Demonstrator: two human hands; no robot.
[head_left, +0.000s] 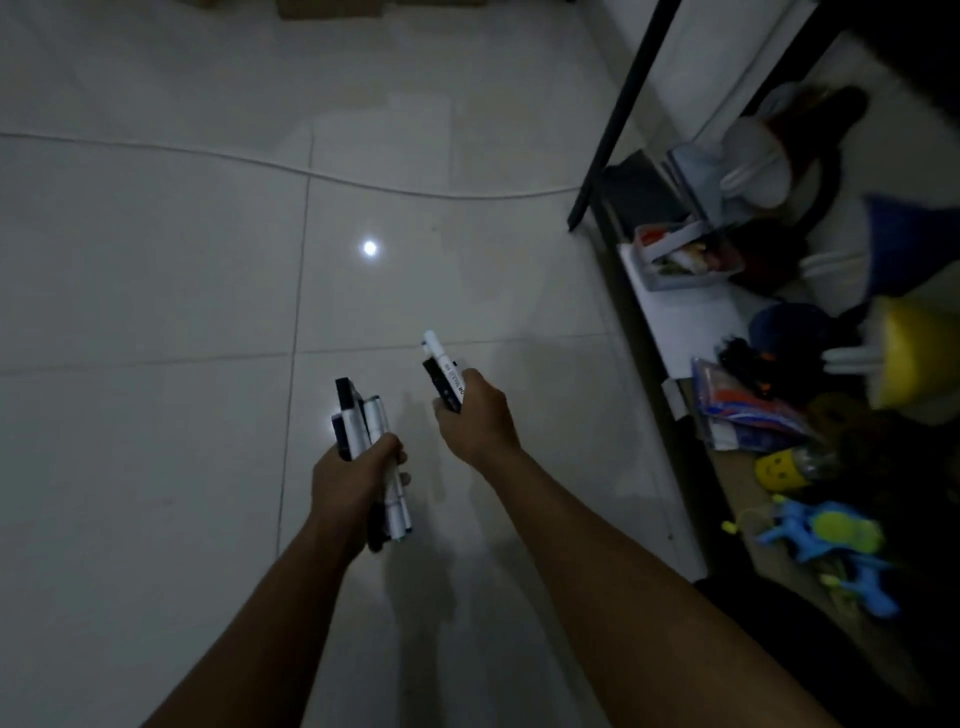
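Dim — blurred edges (floor (208, 260) glare)

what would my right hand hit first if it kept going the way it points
Likely nothing near: the right hand, gripping markers aimed forward-left, faces open floor. A white cable lies farther along, but depth is unclear.

Pale glossy floor tiles (156, 291) carry a bright reflection; white-and-black smooth plastic marker pens (375, 421) look satin; black shelf post (626, 114) looks matt metal.
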